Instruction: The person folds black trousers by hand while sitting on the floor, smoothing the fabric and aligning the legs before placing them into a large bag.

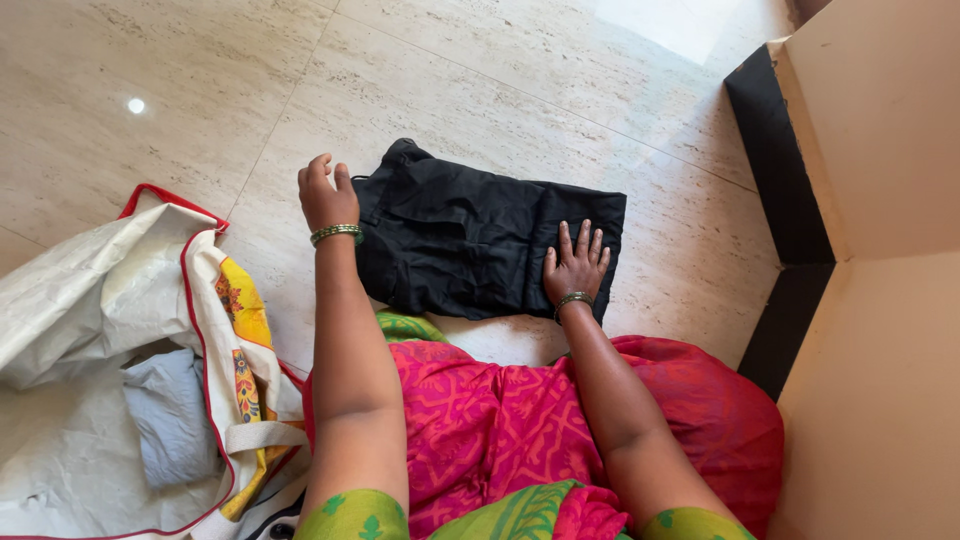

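Note:
A folded black garment (pixel 470 240) lies flat on the pale marble floor (pixel 500 80) in front of me. My right hand (pixel 577 262) rests palm down on the garment's right part, fingers spread. My left hand (pixel 325 192) hovers at the garment's left edge with the fingers curled loosely, holding nothing; I cannot tell whether it touches the cloth. Both wrists wear green bangles. My lap is covered in pink and green cloth (pixel 500 420).
A large white bag (pixel 100 300) with red trim and a yellow printed panel lies open at the left, with a grey folded cloth (pixel 170 415) inside. A beige wall with a black skirting (pixel 775 150) stands at the right.

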